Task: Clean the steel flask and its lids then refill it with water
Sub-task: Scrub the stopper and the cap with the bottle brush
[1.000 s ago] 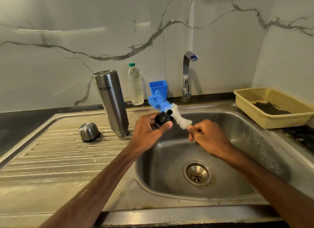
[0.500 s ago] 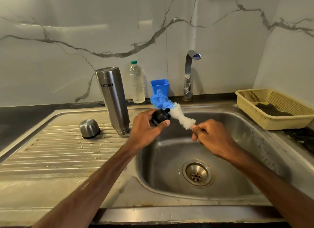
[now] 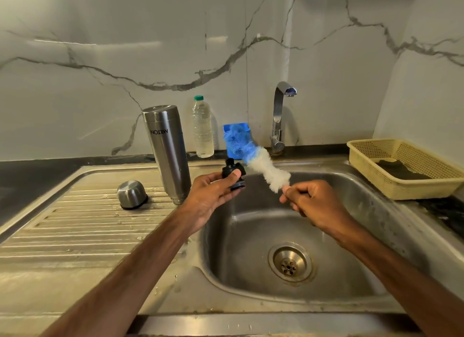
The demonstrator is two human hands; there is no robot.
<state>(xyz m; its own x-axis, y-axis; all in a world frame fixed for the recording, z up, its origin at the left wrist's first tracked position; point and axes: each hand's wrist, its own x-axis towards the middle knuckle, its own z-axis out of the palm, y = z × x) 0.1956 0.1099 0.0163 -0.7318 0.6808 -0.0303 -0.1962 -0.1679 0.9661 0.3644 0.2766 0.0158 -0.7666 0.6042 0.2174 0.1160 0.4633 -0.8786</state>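
Above the sink basin's (image 3: 251, 236) left rim at mid-frame, the left hand (image 3: 209, 193) pinches the black inner lid (image 3: 232, 172); right hand (image 3: 311, 202) grips the bottle brush (image 3: 266, 170), bristles touching the lid.

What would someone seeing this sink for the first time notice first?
The fluffy blue-and-white bottle brush, gripped by the right hand over the sink basin, beside the black inner lid in the left hand. Next, the steel flask standing upside down on the drainboard, its steel cap alongside.

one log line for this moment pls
left hand: holds black inner lid | right hand: holds bottle brush | flask: inverted on drainboard
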